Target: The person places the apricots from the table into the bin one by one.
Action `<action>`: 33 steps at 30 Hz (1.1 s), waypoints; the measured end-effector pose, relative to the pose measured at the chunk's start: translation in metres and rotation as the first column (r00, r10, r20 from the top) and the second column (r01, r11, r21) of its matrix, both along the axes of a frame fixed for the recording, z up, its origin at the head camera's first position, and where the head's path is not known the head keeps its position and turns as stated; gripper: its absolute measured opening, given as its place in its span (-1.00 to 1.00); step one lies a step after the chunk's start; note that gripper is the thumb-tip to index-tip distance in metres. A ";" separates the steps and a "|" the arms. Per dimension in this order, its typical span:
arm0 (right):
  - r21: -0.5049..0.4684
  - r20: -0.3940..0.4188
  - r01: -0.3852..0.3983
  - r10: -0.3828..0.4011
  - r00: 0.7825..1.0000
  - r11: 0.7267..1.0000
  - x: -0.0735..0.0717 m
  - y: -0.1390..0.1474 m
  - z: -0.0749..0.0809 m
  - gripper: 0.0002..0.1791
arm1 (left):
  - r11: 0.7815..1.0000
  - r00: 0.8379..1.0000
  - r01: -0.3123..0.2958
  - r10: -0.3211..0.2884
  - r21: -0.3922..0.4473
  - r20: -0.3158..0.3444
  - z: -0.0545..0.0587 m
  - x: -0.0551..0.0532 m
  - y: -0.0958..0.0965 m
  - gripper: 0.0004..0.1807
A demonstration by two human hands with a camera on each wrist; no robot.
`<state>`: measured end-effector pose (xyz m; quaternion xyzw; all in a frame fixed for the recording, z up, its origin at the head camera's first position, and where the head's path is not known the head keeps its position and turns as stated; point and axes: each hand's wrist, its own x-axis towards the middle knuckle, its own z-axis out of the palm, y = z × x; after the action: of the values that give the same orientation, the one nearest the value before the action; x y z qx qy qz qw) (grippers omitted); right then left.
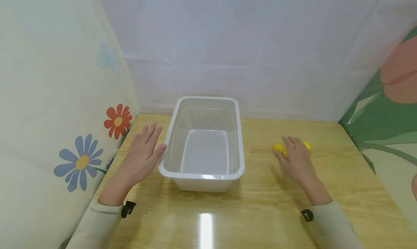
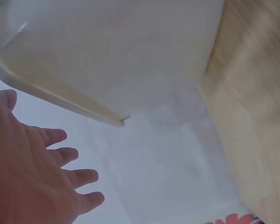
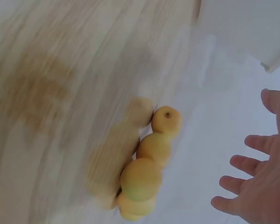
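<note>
A white plastic bin (image 1: 202, 176) stands in the middle of the wooden table, its inside bare. My left hand (image 1: 141, 156) is at its left side, fingers straight and spread, thumb tip right at the rim. In the left wrist view that hand (image 2: 35, 172) lies alongside the bin's rim (image 2: 60, 95). My right hand (image 1: 296, 160) hovers over several small yellow round fruits (image 1: 278, 147), partly hiding them. Seen from the right wrist, the fruits (image 3: 141, 179) lie in a row on the table, one with a dark stem spot, and the hand (image 3: 266, 172) has its fingers extended and apart from them.
The wooden table (image 1: 260, 216) reaches back to a white cloth backdrop (image 1: 260, 53). A flower-printed cloth (image 1: 39, 108) hangs on the left, and another print with large green leaves (image 1: 387, 111) closes the right side.
</note>
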<state>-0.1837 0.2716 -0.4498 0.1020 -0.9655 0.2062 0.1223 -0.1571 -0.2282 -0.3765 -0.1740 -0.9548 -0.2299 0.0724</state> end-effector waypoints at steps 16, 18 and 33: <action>-0.078 0.058 0.061 -0.057 0.997 0.995 0.012 0.033 -0.005 -0.26 | 0.996 0.999 0.029 -0.026 -0.082 0.028 0.008 0.008 0.031 -0.20; -0.075 0.064 0.064 -0.059 0.996 0.995 0.012 0.037 -0.005 -0.26 | 0.996 0.999 0.032 -0.030 -0.087 0.029 0.009 0.009 0.034 -0.20; -0.026 0.178 0.083 -0.077 0.981 0.996 0.015 0.058 -0.009 -0.28 | 0.988 0.996 0.092 -0.093 -0.122 -0.002 0.012 0.015 0.053 -0.18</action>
<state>-0.1692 0.3299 -0.4585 0.0422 -0.9722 0.2256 0.0462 -0.1418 -0.1755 -0.3646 -0.2230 -0.9577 -0.1738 0.0544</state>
